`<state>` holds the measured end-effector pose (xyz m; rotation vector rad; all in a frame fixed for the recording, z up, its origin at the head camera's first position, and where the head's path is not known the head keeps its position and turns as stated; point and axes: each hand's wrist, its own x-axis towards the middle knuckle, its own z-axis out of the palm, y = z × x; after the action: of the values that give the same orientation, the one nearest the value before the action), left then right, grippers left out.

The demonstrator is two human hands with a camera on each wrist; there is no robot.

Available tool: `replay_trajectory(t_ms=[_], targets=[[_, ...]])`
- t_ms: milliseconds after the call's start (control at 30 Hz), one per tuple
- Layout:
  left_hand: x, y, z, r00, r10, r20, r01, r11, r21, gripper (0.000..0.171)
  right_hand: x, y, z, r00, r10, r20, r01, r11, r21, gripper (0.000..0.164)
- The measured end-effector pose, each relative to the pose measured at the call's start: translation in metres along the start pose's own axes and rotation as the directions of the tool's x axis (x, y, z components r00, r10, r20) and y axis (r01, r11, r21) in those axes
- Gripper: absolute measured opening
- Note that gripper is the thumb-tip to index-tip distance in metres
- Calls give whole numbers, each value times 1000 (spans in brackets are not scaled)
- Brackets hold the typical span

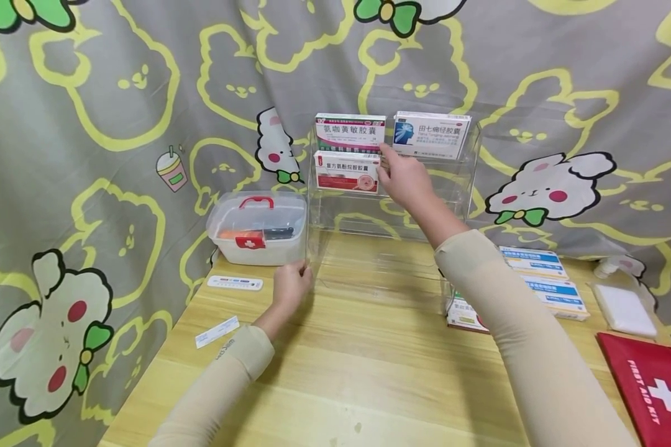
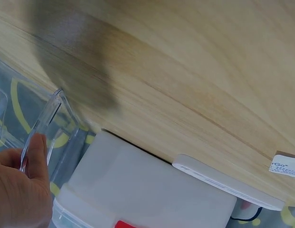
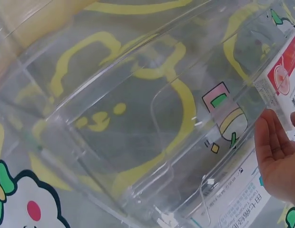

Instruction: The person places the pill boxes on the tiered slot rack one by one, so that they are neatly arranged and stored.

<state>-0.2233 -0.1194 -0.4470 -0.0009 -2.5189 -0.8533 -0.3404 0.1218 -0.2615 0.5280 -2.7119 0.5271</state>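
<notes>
Three medicine boxes stand on the clear rack (image 1: 386, 214): a pink-and-green box (image 1: 350, 131) at its upper left, a white box (image 1: 430, 136) at its upper right, a red-and-white box (image 1: 347, 172) one tier below the pink-and-green one. We judge the work partly done: the rack's lower tiers hold nothing we can see, and two blue-striped boxes (image 1: 556, 298) lie right of it. Our left hand (image 1: 292, 287) pinches the rack's left edge; our right hand (image 1: 407, 179), fingers loosely bent and thumb apart, is at the red-and-white box's right end, contact uncertain. We note a pale wood-grain tabletop (image 1: 341, 379) beneath the rack, a lidded case (image 1: 263, 249) left of it, and a grey rabbit-print curtain (image 1: 145, 130) behind.
</notes>
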Motion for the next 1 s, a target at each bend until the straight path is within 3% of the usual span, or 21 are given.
replay_trajectory(t_ms=[133, 300, 600, 800, 1000], targets=[[-1, 3, 0, 1000, 6, 7, -6, 1000, -3, 27, -10, 4, -11, 1000, -29, -11, 29, 999, -40, 43], [-1, 2, 1, 999, -33, 28, 33, 999, -7, 25, -22, 7, -37, 995, -94, -25, 89, 986, -143, 32], [0, 0, -3, 996, -69, 56, 71, 997, -25, 23, -59, 21, -94, 998, -64, 11, 65, 981, -184, 31], [0, -2, -3, 995, -79, 69, 80, 997, -16, 20, -80, 54, -112, 999, -24, 36, 31, 982, -185, 31], [-1, 2, -3, 995, -72, 69, 74, 997, -24, 18, -107, 96, -116, 995, 32, 100, -16, 988, -154, 32]])
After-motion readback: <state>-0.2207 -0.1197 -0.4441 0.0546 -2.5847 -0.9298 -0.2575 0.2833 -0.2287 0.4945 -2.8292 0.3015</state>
